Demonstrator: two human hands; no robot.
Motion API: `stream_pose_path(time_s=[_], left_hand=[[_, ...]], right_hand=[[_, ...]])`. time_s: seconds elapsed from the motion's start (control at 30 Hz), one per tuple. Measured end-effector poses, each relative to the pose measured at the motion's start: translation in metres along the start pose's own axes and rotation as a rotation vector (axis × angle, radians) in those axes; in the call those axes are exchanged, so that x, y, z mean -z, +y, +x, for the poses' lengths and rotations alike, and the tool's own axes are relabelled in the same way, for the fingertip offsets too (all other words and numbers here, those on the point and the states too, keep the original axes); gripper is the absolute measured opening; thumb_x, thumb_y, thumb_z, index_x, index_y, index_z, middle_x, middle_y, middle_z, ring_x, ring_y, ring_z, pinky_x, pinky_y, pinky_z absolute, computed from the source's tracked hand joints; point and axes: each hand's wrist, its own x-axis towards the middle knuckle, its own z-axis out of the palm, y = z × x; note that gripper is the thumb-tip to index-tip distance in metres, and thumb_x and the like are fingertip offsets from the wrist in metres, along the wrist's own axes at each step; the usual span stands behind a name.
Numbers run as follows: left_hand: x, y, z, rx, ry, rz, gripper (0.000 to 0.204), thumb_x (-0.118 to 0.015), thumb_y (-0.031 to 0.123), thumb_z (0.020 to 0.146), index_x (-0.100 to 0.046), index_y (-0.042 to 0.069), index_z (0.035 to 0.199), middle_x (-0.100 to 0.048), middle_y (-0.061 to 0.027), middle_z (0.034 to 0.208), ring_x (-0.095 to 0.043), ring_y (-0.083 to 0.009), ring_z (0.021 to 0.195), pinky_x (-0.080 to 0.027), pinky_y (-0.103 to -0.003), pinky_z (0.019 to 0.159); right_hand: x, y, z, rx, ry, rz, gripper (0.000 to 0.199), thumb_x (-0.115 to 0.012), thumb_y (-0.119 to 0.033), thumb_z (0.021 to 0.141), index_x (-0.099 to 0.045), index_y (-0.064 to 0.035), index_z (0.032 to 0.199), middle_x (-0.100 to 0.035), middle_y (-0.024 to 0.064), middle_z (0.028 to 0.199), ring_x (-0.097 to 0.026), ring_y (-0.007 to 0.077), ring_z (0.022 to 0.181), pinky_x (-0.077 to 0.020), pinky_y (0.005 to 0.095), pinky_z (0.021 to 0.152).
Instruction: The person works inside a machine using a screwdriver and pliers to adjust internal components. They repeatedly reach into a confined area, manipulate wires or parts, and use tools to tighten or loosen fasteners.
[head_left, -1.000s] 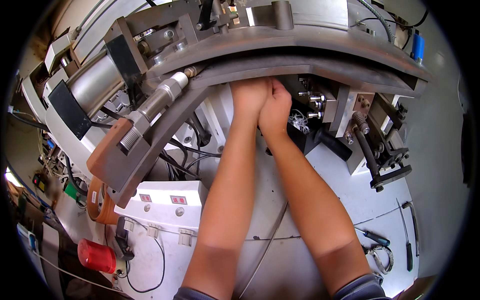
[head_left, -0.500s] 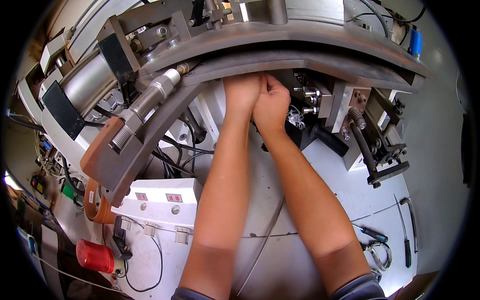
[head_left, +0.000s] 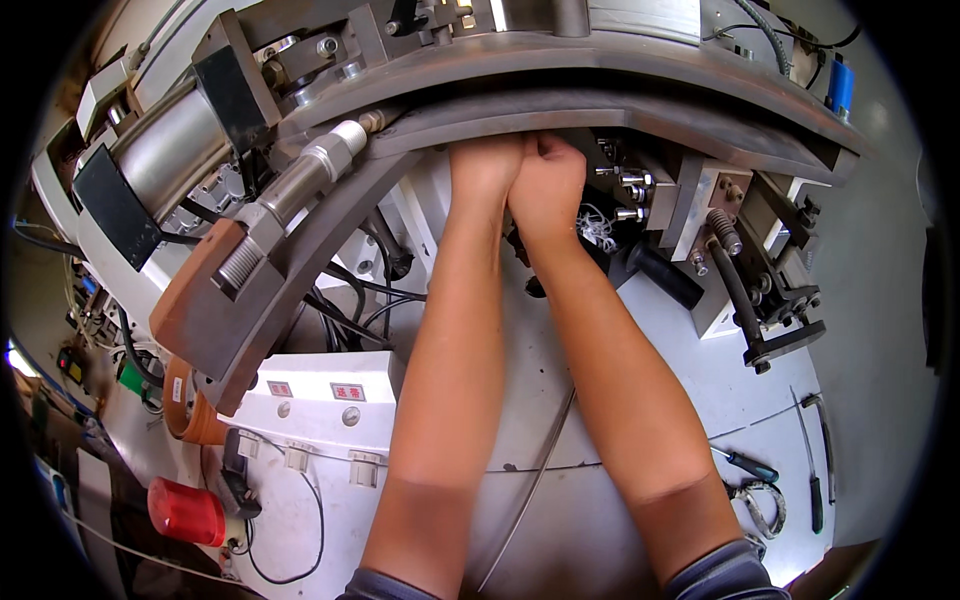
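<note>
White tabletop spreads out under a big metal machine, with grey floor off to the right. Two bare arms reach up from the bottom edge to a long, bent metal plate, which is part of the machine. It sits across the top, right over the hands.

The left hand goes under this plate. Its fingers are hidden, so I cannot tell if they are spread or closed, or if they hold anything. The right hand is right next to it, touching its side. This hand looks curled up, but its fingertips are tucked away too. I cannot tell if it is gripping something or just bent.

Just right of the right hand is a tangle of white strands, and near that are shiny bolts and a fat black handle.

Down on the left, a white box has two little labels with red on them, each above a round knob. An orange-brown tub has a small pale label, too tiny to read. By it lies a red lamp. Two screwdrivers lie on the right.
</note>
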Motion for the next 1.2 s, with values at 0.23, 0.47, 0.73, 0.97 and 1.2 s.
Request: stream_pose_path(time_s=[0.23,0.47,0.73,0.97,1.2], left_hand=[[-0.008,-0.009,0.002,-0.101,0.043,0.036,0.036,-0.055,0.028,0.092,-0.063,0.0,0.114,-0.064,-0.0214,0.118,-0.058,-0.0369,0.115,-0.043,-0.041,0.099],[-0.007,-0.003,-0.001,0.012,0.016,-0.155,0.038,-0.055,0.029,0.093,-0.062,0.0,0.118,-0.063,-0.0207,0.123,-0.058,-0.0351,0.115,-0.043,-0.039,0.1],[-0.012,0.019,-0.007,-0.002,-0.025,-0.203,0.044,-0.051,0.033,0.093,-0.059,0.004,0.125,-0.059,-0.0205,0.131,-0.053,-0.037,0.123,-0.039,-0.041,0.105],[-0.013,-0.01,-0.005,-0.11,0.155,-0.072,0.029,-0.055,0.024,0.088,-0.067,0.002,0.101,-0.069,-0.0179,0.105,-0.062,-0.0379,0.101,-0.046,-0.045,0.091],[-0.023,-0.01,-0.001,-0.129,0.186,-0.11,0.025,-0.059,0.021,0.086,-0.068,0.002,0.099,-0.069,-0.0187,0.1,-0.063,-0.0393,0.097,-0.049,-0.044,0.086]], right_hand=[[-0.006,0.006,-0.005,0.047,-0.032,0.306,0.03,-0.056,-0.02,0.097,-0.065,0.007,0.089,-0.066,0.0116,0.074,-0.051,0.0128,0.071,-0.0468,0.0341,0.069],[-0.005,0.011,0.003,0.012,-0.047,0.291,0.031,-0.056,-0.019,0.096,-0.064,0.008,0.083,-0.064,0.0112,0.071,-0.05,0.013,0.069,-0.0458,0.0348,0.067],[0.001,0.009,0.012,0.038,0.073,0.355,0.034,-0.055,-0.02,0.094,-0.061,0.0101,0.078,-0.065,0.0177,0.071,-0.051,0.0179,0.066,-0.0449,0.039,0.066],[-0.003,0.005,-0.011,0.137,0.033,0.143,0.029,-0.052,-0.022,0.095,-0.064,0.0044,0.095,-0.065,0.0281,0.085,-0.059,0.0416,0.074,-0.0479,0.0432,0.079],[0.009,-0.003,-0.009,0.164,0.046,-0.071,0.028,-0.054,-0.022,0.094,-0.066,0.0036,0.098,-0.065,0.03,0.09,-0.061,0.0492,0.087,-0.0484,0.0469,0.08]])
